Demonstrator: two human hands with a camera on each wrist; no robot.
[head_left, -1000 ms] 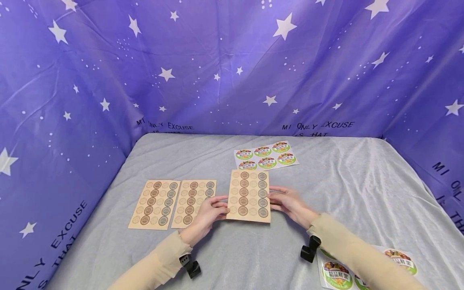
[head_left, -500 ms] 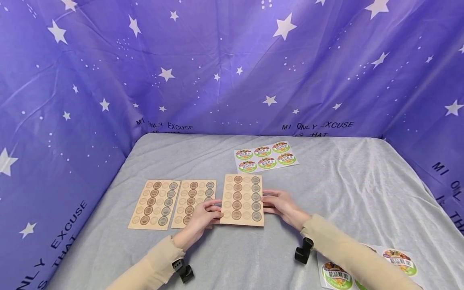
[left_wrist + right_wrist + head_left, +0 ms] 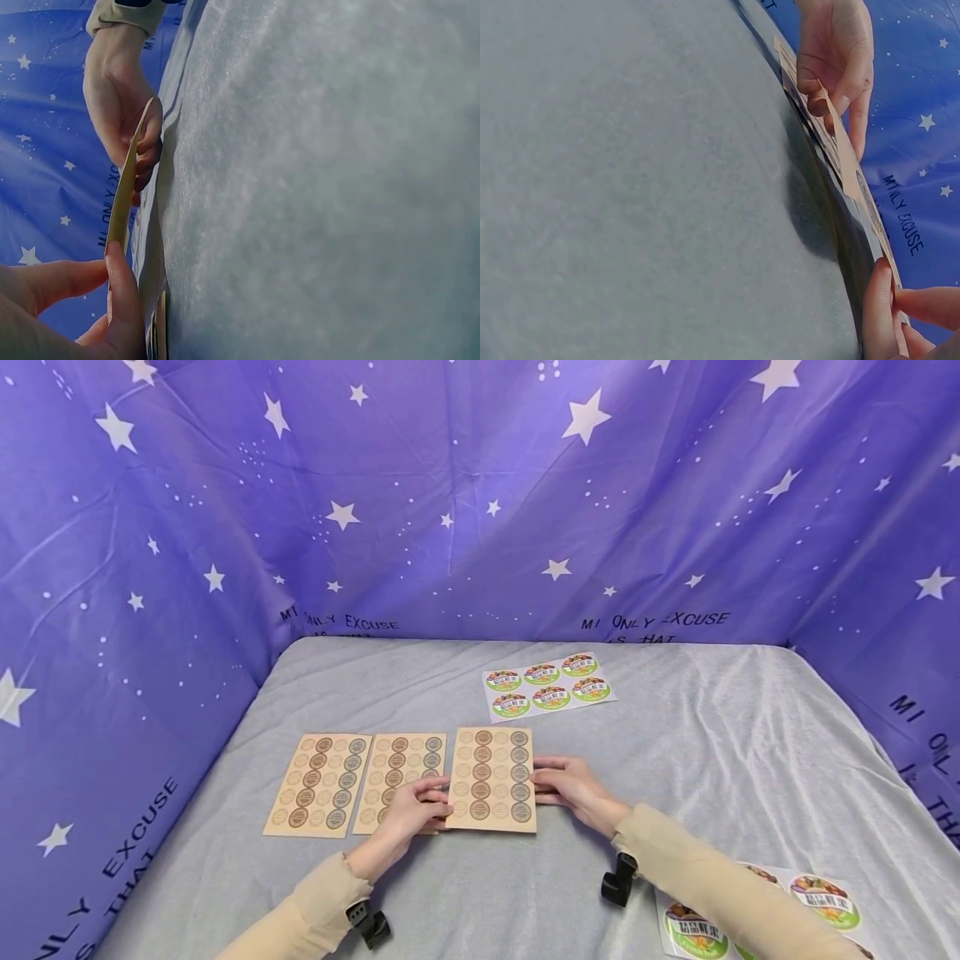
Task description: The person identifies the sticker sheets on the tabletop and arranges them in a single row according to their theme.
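Both hands hold one tan sticker sheet (image 3: 491,781) by its opposite side edges, printed with columns of round brown, grey and pale stickers. On its left edge, the left hand (image 3: 405,814) pinches between thumb and fingers, as the left wrist view also shows. My right hand (image 3: 581,793) grips the right edge. In the right wrist view the held sheet (image 3: 847,150) is raised a little off the table, casting a shadow. Just left lies a matching sheet (image 3: 386,768), partly covered by the left hand, and beyond it another matching sheet (image 3: 315,785), flat on the cloth.
A white sheet of colourful fruit stickers (image 3: 550,687) lies behind the held sheet. Another fruit sticker sheet (image 3: 825,902) is at the front right, partly under the right sleeve (image 3: 720,877). Grey cloth (image 3: 720,735) covers the table; a purple star-printed curtain (image 3: 480,510) surrounds it.
Both hands have carried the tan sheet left and slightly toward the person, close to the middle sheet. The back fruit sticker sheet has come fully into view. The other sheets stay put.
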